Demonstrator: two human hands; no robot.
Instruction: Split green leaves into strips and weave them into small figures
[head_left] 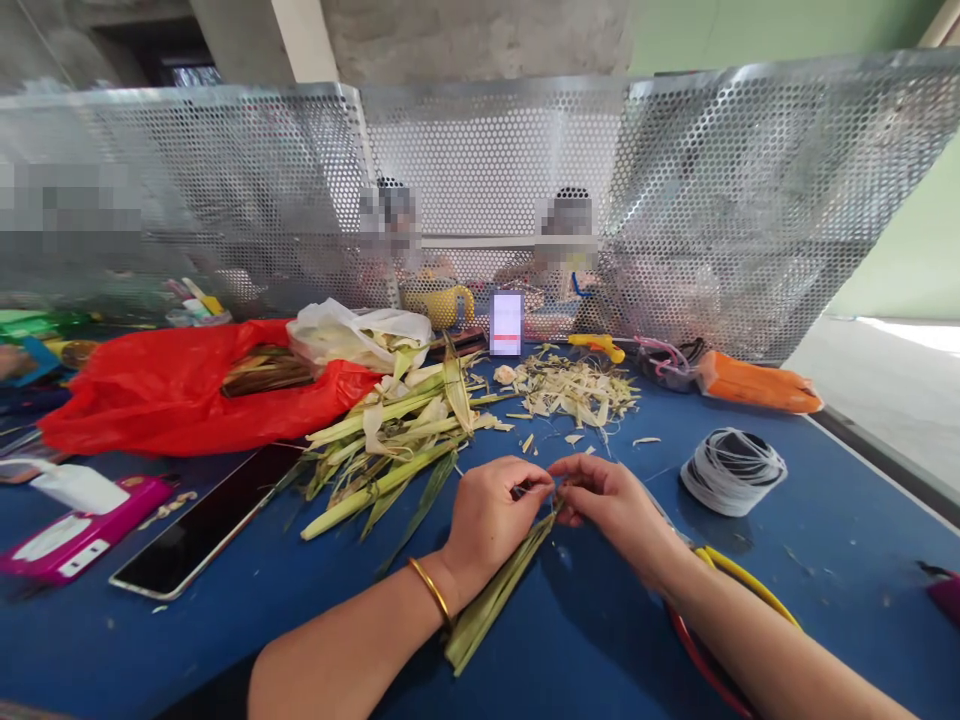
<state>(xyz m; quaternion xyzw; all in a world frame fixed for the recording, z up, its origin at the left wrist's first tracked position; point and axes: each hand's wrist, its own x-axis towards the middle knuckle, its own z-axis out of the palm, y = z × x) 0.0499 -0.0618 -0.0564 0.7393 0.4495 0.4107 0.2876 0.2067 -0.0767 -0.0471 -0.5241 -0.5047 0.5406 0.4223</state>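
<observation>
My left hand [491, 512] and my right hand [611, 500] meet at the middle of the blue table [585, 640], both pinched on the upper end of a bundle of long green leaf strips [495, 595]. The bundle slants down under my left wrist toward the near edge. A gold bangle [431, 590] circles that wrist. A pile of green stalks and leaves [390, 430] lies just beyond my left hand.
A red plastic bag [165, 390] and white bag [352, 335] sit at left, leaf scraps [574, 390] behind. A coil of white cord [731, 470] lies at right. A dark phone [202, 525], pink case [75, 535], orange packet [757, 383], perforated metal screen [487, 180], people behind it.
</observation>
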